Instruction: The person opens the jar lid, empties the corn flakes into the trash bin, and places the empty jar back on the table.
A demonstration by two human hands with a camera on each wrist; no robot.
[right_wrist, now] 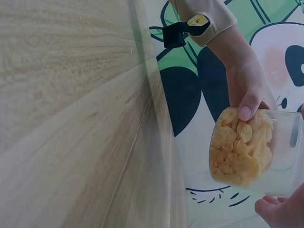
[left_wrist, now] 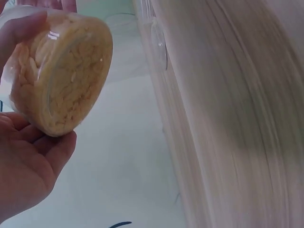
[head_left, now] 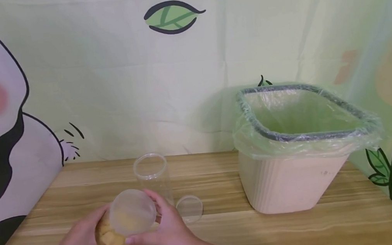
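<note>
Tilted above the table, a clear plastic jar (left_wrist: 76, 76) holds yellow flakes (right_wrist: 242, 152) that look like cornflakes. My left hand (head_left: 83, 237) grips its body, with the thumb and fingers on opposite sides in the left wrist view. At the jar's top end is a translucent round lid (head_left: 132, 211), facing up toward the head camera. My right hand (head_left: 171, 227) holds that lid by its rim, thumb at the near edge and fingers at the far side. Whether the lid is tight or loose cannot be told.
Behind my hands a tall clear container (head_left: 151, 171) stands upright on the wooden table (head_left: 213, 237). A clear round lid (head_left: 189, 208) lies beside it. To the right stands a pale waste bin (head_left: 292, 180) lined with a plastic bag. A printed cloth hangs behind.
</note>
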